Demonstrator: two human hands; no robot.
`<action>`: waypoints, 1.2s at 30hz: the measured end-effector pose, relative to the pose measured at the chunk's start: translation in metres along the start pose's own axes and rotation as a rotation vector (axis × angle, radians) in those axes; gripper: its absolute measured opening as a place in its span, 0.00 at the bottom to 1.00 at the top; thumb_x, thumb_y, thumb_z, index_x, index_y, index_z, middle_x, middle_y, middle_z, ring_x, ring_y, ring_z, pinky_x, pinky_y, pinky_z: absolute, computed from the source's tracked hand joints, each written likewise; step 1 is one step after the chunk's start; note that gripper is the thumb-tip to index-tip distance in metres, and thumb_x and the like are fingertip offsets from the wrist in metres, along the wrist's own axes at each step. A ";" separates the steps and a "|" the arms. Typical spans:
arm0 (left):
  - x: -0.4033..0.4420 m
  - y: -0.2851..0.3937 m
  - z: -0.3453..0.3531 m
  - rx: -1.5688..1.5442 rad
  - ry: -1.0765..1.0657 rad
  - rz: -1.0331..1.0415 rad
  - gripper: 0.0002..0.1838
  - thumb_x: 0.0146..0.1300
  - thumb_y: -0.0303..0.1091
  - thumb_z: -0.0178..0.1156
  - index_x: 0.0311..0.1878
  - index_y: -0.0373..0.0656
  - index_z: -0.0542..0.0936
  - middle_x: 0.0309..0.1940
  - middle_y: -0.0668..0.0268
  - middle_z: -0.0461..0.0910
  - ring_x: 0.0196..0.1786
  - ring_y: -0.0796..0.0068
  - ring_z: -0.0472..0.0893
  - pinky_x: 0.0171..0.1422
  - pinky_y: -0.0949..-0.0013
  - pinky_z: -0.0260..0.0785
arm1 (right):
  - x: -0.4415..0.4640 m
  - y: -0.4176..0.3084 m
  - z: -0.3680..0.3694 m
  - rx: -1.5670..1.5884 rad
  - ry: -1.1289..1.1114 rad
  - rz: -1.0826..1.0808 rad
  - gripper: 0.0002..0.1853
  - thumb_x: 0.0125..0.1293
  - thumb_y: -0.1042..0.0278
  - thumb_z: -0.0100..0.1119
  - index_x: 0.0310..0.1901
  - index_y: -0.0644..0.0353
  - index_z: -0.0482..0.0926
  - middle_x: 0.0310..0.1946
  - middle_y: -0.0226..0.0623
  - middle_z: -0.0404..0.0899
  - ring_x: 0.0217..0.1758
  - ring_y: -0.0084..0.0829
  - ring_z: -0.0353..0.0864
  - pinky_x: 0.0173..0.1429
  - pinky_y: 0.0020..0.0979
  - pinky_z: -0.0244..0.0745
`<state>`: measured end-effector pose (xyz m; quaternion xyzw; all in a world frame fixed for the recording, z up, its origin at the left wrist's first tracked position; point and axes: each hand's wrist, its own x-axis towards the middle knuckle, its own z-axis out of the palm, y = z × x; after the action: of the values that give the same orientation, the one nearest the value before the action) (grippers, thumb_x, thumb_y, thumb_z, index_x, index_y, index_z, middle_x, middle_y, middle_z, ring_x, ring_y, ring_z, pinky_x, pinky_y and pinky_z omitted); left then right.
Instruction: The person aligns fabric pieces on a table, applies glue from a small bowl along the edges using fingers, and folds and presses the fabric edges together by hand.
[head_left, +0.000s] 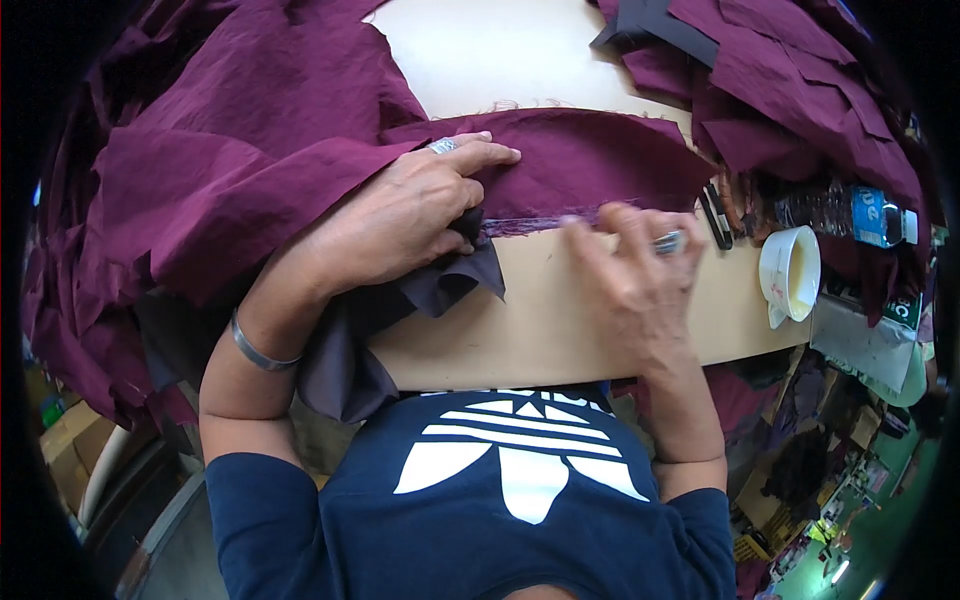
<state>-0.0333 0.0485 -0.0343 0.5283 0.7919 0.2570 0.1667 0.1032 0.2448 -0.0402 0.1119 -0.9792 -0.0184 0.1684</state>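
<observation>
Across the middle of the pale tan table (pixel 540 310), back from its front edge, lay a long strip of thin maroon cloth (pixel 590 155), its near edge frayed and marked by a whitish streak (pixel 545 223). The person's left hand (pixel 415 200) was over the strip's left part, index finger stretched along the cloth, the other fingers curled beside a loose piece of dark purple-grey cloth (pixel 462 280); whether they pinched anything could not be told. The right hand (pixel 640 255) was at the frayed edge with its fingers bent, too blurred to show whether it held or touched anything.

Working that edge well seemed to call for firm, flat pressure from the left hand close to the worked spot, since such thin cloth could easily ruck or slide. Light, even strokes of the right fingers along the edge probably suited it better than strokes across it, which could pull out more threads. The dark folds were best held clear of the streak, in case it was sticky. Near the table's front right corner stood a white cup (pixel 772 262) with yellowish contents, worth guarding from the right wrist.
</observation>
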 end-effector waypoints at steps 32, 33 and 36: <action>0.060 -0.002 0.097 0.398 0.522 0.185 0.24 0.58 0.31 0.49 0.58 0.35 0.67 0.47 0.47 0.73 0.50 0.56 0.77 0.58 0.55 0.66 | 0.142 -0.004 -0.070 0.538 0.126 -0.278 0.44 0.46 0.70 0.69 0.67 0.52 0.60 0.62 0.44 0.68 0.64 0.41 0.68 0.66 0.41 0.63; 0.061 0.001 0.098 0.322 0.434 0.171 0.24 0.58 0.32 0.49 0.59 0.35 0.67 0.48 0.47 0.73 0.51 0.56 0.77 0.59 0.55 0.66 | 0.158 -0.024 -0.068 0.543 0.176 -0.368 0.45 0.45 0.68 0.70 0.68 0.52 0.58 0.63 0.44 0.66 0.64 0.42 0.68 0.66 0.43 0.62; 0.055 0.004 0.093 0.133 0.281 0.136 0.24 0.60 0.32 0.48 0.61 0.36 0.65 0.50 0.46 0.71 0.53 0.55 0.75 0.60 0.55 0.65 | 0.205 -0.074 -0.051 0.455 0.284 -0.475 0.49 0.47 0.65 0.70 0.70 0.51 0.52 0.66 0.45 0.61 0.66 0.43 0.65 0.68 0.43 0.59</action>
<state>-0.0018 0.1217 -0.1066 0.5493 0.7852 0.2859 0.0011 -0.0528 0.1267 0.0688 0.3724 -0.8717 0.1772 0.2647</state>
